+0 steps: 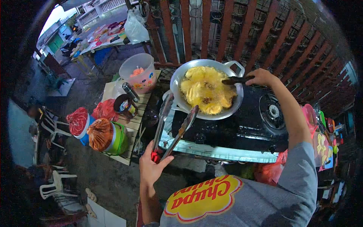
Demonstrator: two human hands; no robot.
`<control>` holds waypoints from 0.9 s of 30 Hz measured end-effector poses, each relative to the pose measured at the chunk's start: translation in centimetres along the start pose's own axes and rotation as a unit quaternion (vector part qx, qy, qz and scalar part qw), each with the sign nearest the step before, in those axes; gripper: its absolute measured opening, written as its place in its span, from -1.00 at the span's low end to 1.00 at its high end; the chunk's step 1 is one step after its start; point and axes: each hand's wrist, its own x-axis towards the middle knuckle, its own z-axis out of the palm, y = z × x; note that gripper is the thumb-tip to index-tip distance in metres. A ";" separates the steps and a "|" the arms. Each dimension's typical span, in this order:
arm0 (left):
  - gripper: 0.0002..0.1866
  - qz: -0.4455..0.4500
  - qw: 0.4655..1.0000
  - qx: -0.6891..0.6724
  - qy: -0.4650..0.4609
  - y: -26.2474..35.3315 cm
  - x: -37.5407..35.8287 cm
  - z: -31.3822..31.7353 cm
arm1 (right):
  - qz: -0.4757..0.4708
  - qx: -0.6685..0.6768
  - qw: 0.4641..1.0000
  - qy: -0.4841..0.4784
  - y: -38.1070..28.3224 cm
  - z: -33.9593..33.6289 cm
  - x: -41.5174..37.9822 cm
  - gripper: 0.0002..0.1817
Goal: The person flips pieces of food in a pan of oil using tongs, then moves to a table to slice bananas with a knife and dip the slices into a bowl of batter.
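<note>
A metal pan (177, 75) with side handles sits at the left end of a black gas stove (227, 128). Several pieces of yellow battered food (206, 90) bubble in oil inside it. My left hand (153, 165) is closed round the lower end of metal tongs (163, 113), whose two arms are spread apart in front of the pan. From the right, my right hand (261, 77) reaches over the pan's rim, gripping a dark utensil (236, 80) whose tip is over the food.
Left of the stove, a slatted table (140, 109) holds a clear bucket (138, 72), a steel flask (130, 92) and bagged tubs (107, 136). A slatted fence (227, 34) stands behind. A second burner (271, 111) and a tray of yellow pieces (321, 149) are rightward.
</note>
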 end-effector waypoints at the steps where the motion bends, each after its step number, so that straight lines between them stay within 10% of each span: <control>1: -0.30 -0.008 1.000 -0.001 0.002 -0.4 -0.1 0.0 | -0.006 0.013 1.000 -0.005 0.6 0.5 0.7 -0.37; 18: -0.30 -0.019 0.999 0.000 0.030 -1.0 -0.8 -0.1 | -0.208 -0.252 0.928 0.181 0.8 -0.8 -6.2 -0.40; 27: -0.34 -0.017 0.999 -0.009 0.032 -0.3 -0.6 -0.2 | -0.066 -0.179 0.960 0.203 1.3 -1.6 -6.9 -0.29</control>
